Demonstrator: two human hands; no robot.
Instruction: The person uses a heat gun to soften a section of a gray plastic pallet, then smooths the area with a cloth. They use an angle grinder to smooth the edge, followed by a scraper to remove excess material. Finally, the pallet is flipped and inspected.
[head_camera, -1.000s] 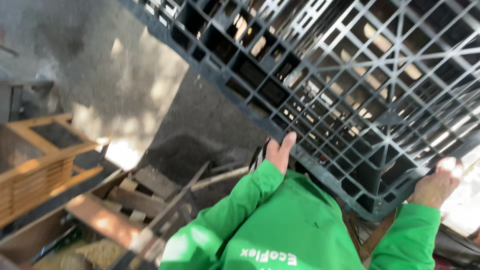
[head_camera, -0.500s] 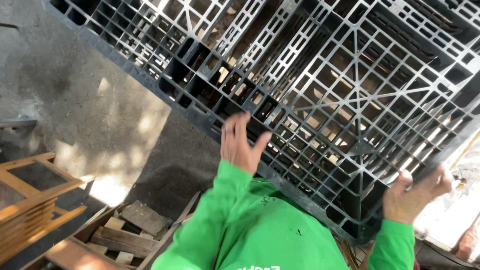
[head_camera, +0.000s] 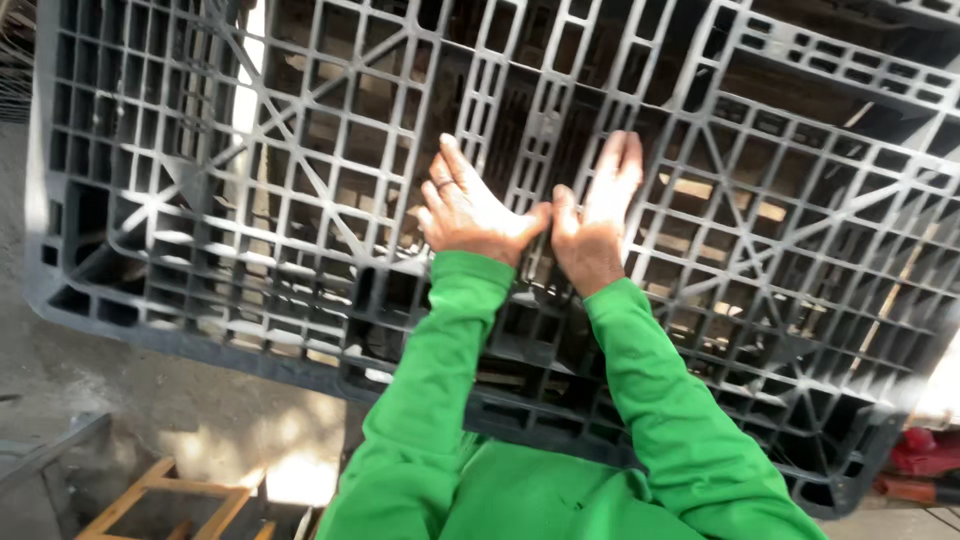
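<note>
**Two open hands flat against a black plastic pallet**

Head view: a large black plastic pallet (head_camera: 300, 230) fills most of the frame, tilted up on edge with its gridded underside facing the camera. Its open cells hold nothing of their own; through the lattice, pale wooden slats show behind it, along with bright daylight at the upper left. Below the pallet's lower rim lies a grey concrete floor (head_camera: 120, 400) with a patch of sun on it, and the corner of a wooden frame (head_camera: 165, 505) sits at the bottom left. A red object (too cropped to identify) peeks in at the right edge (head_camera: 925, 455).

The left hand (head_camera: 470, 210) and the right hand (head_camera: 592, 215) are side by side at the middle of the pallet, thumbs nearly meeting, fingers spread and stretched upward. Both palms lie open and flat against the pallet's ribs, gripping nothing. Green sleeves (head_camera: 650, 400) run from the wrists down to the bottom of the frame.
</note>
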